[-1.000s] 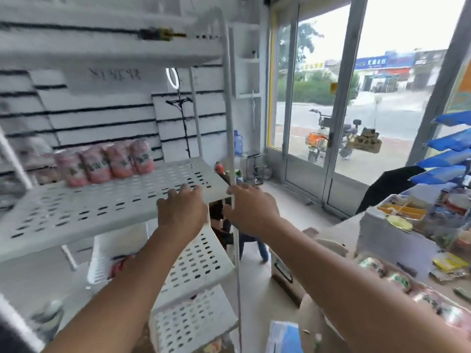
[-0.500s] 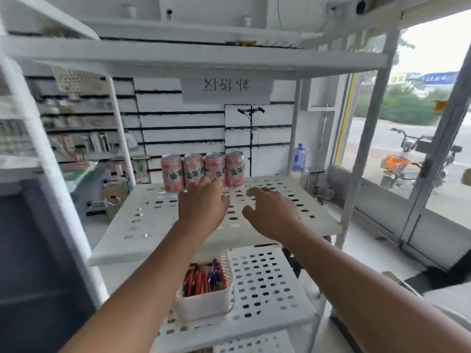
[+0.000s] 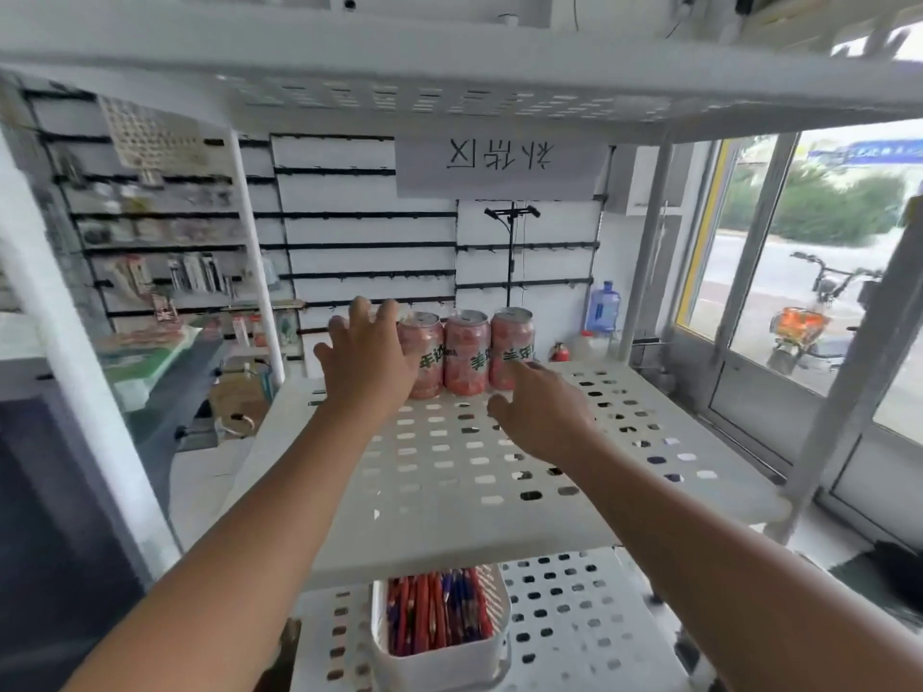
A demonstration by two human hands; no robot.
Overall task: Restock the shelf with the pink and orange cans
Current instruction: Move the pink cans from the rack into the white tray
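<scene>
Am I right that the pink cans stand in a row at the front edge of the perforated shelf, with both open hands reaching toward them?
Not quite: the head view shows the pink cans at the back edge of the perforated shelf. Left hand and right hand do reach toward them, open.

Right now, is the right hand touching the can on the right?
Cannot tell. In the head view the right hand's fingertip overlaps the rightmost can, but no contact or gap shows plainly.

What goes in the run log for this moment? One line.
left hand: open, at cans | right hand: open, reaching | shelf: cans upright at back
</scene>
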